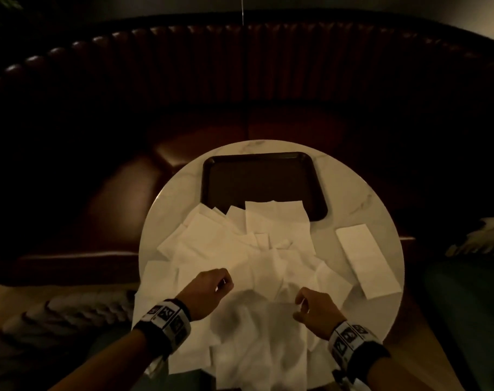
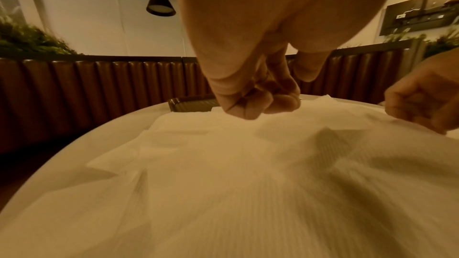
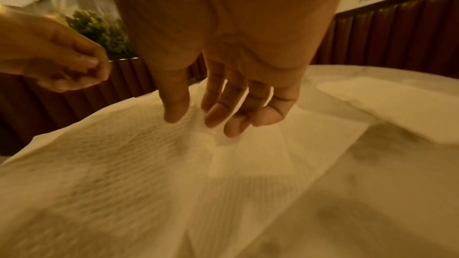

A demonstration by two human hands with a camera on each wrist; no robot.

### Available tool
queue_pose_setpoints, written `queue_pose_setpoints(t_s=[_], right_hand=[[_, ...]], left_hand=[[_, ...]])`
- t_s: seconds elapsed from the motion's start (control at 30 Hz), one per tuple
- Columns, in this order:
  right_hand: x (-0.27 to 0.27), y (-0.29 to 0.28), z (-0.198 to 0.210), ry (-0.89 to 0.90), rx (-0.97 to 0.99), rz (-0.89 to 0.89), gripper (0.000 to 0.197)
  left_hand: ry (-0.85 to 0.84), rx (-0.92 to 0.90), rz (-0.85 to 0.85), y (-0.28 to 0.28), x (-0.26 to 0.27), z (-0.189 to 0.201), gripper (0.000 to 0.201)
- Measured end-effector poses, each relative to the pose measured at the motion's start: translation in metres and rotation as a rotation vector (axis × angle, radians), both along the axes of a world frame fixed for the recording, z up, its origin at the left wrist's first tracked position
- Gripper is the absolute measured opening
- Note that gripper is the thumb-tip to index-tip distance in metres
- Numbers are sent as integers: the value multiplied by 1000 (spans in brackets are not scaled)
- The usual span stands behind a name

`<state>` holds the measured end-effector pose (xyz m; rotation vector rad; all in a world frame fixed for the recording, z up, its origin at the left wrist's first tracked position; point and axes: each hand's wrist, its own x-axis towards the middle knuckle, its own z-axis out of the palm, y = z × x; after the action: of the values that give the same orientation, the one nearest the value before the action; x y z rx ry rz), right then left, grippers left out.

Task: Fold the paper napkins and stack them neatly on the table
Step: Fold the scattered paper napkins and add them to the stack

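Note:
A loose heap of white paper napkins [image 1: 240, 244] covers the near half of the round white table [image 1: 375, 210]. One open napkin [image 1: 257, 331] is stretched between my hands at the table's near edge. My left hand [image 1: 222, 283] has its fingers curled and pinches the napkin's far left edge [image 2: 250, 123]. On the right edge of the same sheet, my right hand [image 1: 299, 306] pinches the paper [image 3: 139, 144] between the thumb and the fingertips [image 3: 213, 121]. A single folded napkin [image 1: 367, 261] lies apart on the right of the table.
A dark rectangular tray [image 1: 257, 179] sits at the far side of the table, with napkins overlapping its near rim. A brown padded bench [image 1: 240, 80] curves round behind the table. The room is dim.

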<state>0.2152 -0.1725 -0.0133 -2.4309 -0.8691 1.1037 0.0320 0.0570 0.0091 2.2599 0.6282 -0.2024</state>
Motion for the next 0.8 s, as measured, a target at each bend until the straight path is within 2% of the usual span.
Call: queue_pose_setpoints(t_s=[0.13,0.23,0.3,0.4,0.5,0.67,0.8], right_hand=[[-7,1,2,-74,30,-51,10],[-14,0,12,-93,103,-51,16],[-21,0,25,-84,191,2,17],[-32,5,52,17,340,45,8],[-32,17,72,84,455,35,6],[-19,31,82,87,517,-45,10],[-22,38,86,106,543,-116,10]], left_hand=[[26,-58,-110,-8,-9,4,11],[54,-82,-168,-11,-10,9,8],[101,-82,-218,-17,-5,17,31],[108,-143,-312,-29,5,35,64],[55,-207,-400,-33,14,48,78],[39,-149,-435,-25,23,72,47],[33,-71,-386,-21,28,90,45]])
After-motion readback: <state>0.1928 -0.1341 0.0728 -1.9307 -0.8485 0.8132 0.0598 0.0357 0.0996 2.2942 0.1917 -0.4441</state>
